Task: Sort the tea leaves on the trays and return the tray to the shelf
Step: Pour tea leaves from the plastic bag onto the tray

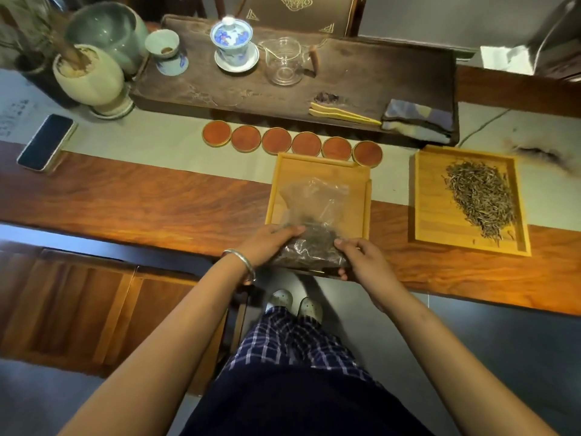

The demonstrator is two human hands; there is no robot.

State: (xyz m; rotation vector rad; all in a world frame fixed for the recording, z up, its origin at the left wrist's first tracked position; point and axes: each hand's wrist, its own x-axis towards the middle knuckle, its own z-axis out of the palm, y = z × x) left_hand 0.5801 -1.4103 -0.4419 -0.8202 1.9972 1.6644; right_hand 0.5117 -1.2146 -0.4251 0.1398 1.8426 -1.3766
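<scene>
A single wide-angle head camera looks forward and steeply down from above the near edge of the surface (157,196), close over both forearms, taking in the surface through to its far edge and the floor (503,357) below

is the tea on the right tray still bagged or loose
Loose. The tea leaves lie in an open heap directly on the right tray, no bag around them.

A tea room: a dark tea tray (220,86) bearing a gaiwan (232,42), 6 coasters (292,143) alongside.
</scene>
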